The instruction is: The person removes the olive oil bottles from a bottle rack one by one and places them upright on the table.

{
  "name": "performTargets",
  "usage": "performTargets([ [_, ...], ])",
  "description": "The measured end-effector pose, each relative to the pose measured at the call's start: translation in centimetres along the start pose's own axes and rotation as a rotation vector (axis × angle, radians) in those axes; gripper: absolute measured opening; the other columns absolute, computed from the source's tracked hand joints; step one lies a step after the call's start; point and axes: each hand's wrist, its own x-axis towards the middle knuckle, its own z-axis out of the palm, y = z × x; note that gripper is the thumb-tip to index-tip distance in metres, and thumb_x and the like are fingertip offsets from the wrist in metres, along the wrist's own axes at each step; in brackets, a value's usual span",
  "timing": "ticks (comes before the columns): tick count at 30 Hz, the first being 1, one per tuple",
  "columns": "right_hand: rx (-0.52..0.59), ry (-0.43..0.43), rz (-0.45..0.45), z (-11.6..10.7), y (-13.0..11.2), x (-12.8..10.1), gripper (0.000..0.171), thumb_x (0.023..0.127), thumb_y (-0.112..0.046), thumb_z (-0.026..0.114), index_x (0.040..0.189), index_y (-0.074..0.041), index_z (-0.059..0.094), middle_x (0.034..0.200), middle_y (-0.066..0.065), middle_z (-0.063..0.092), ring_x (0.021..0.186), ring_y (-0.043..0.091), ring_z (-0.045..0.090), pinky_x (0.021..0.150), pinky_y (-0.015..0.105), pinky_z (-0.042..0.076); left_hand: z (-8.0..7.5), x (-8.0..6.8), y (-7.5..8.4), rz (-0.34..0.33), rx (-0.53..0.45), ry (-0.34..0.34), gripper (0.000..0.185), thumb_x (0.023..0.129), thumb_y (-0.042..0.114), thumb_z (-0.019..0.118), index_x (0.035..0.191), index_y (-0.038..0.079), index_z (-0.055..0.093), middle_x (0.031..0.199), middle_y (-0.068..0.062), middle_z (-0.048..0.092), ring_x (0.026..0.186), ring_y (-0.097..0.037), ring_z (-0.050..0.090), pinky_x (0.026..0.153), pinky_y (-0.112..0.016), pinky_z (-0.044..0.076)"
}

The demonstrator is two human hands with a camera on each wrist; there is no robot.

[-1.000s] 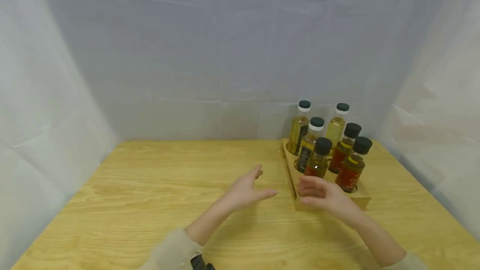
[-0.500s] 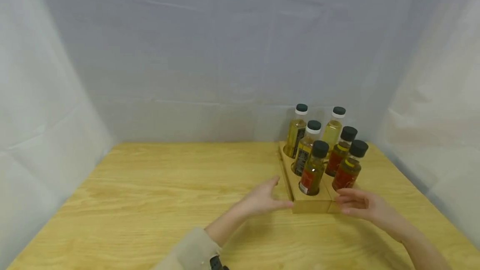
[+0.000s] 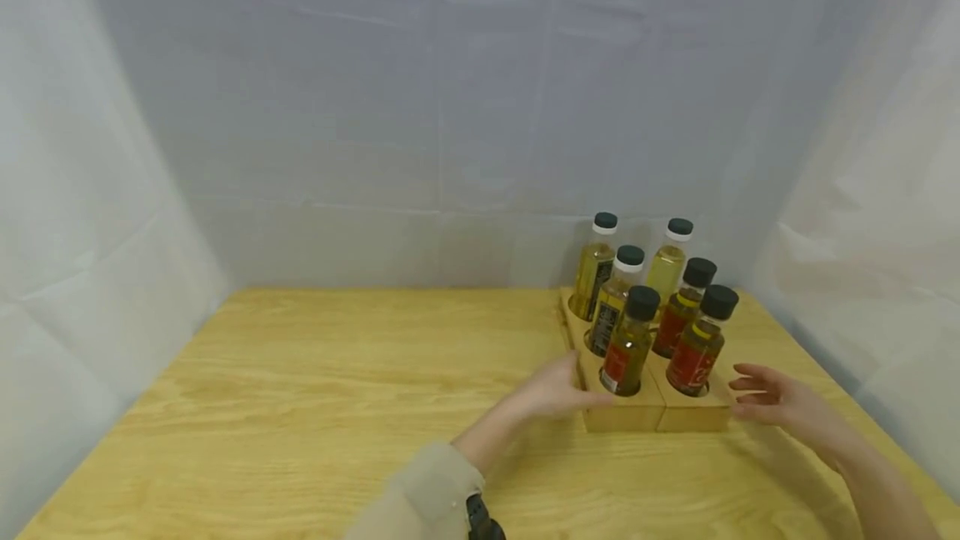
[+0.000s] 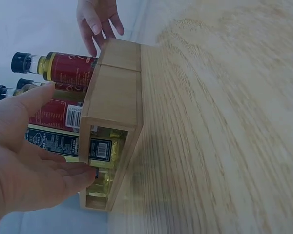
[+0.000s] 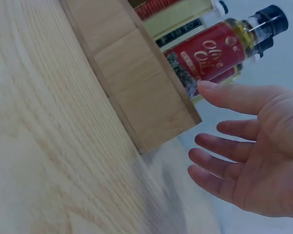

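Observation:
A wooden bottle rack (image 3: pixel 621 417) with a seam down its front stands at the right of the table. Several bottles of oil sit upright in its round holes. Red-labelled olive oil bottles (image 3: pixel 693 359) with black caps are nearer; taller pale-oil bottles (image 3: pixel 595 273) with dark green caps stand behind. My left hand (image 3: pixel 553 390) is at the rack's left front corner, thumb along the front, fingers extended by the open left side (image 4: pixel 109 161); whether they touch is unclear. Off the right end, my right hand (image 3: pixel 795 413) has loosely bent, spread fingers, with a gap to the wood (image 5: pixel 151 107).
The wood-grain table (image 3: pixel 360 373) stretches out to the left of the rack. White sheeting (image 3: pixel 450 148) hangs behind and on both sides. A dark watch (image 3: pixel 483 521) shows at the left sleeve.
My left hand has moved right to the rack's left front corner. My right hand has passed from before the front bottles to beyond the rack's right end. The bottles stay in their holes.

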Motion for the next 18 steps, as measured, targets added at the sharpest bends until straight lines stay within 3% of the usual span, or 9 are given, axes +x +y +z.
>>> performTargets([
  [2,-0.032,-0.011,-0.016,0.2,0.1,0.5,0.072,0.091,-0.016,0.060,0.138,0.017,0.017,0.130,0.040,0.036,0.112,0.046,0.047,0.080,0.035,0.050,0.2,0.3,0.0,0.001,0.010,-0.012,0.087,0.080,0.040,0.071,0.142,-0.005,0.028,0.141,-0.021,0.038,0.127,-0.033,0.039,0.101,-0.042,0.036],
  [4,-0.050,-0.010,-0.042,0.5,0.2,1.1,0.075,0.088,-0.015,0.062,0.138,0.017,0.017,0.131,0.041,0.033,0.114,0.053,0.041,0.084,0.043,0.048,0.5,0.6,0.0,0.006,0.009,-0.026,0.085,0.080,0.038,0.071,0.142,-0.004,0.029,0.140,-0.020,0.040,0.126,-0.032,0.041,0.100,-0.040,0.037],
  [9,-0.086,-0.027,-0.093,1.1,0.4,2.5,0.081,0.084,-0.016,0.068,0.139,0.017,0.018,0.135,0.041,0.029,0.119,0.056,0.033,0.091,0.062,0.035,1.1,1.2,-0.3,0.026,-0.025,-0.040,0.091,0.079,0.034,0.074,0.145,-0.001,0.022,0.144,-0.018,0.034,0.129,-0.030,0.036,0.103,-0.039,0.034],
  [14,-0.092,-0.074,-0.062,1.1,0.3,3.2,0.088,0.084,-0.020,0.069,0.140,0.017,0.012,0.137,0.042,0.020,0.125,0.057,0.020,0.093,0.067,0.027,1.7,1.5,-0.6,0.035,-0.098,-0.006,0.100,0.078,0.027,0.076,0.147,0.000,0.009,0.149,-0.018,0.024,0.133,-0.030,0.029,0.106,-0.039,0.028],
  [18,-0.071,-0.081,-0.073,1.0,0.6,3.4,0.088,0.085,-0.018,0.068,0.139,0.018,0.010,0.138,0.043,0.016,0.125,0.058,0.015,0.094,0.068,0.025,1.9,1.6,-0.7,0.029,-0.064,0.022,0.095,0.076,0.027,0.078,0.147,0.006,0.018,0.146,-0.013,0.032,0.131,-0.028,0.034,0.105,-0.039,0.031],
])
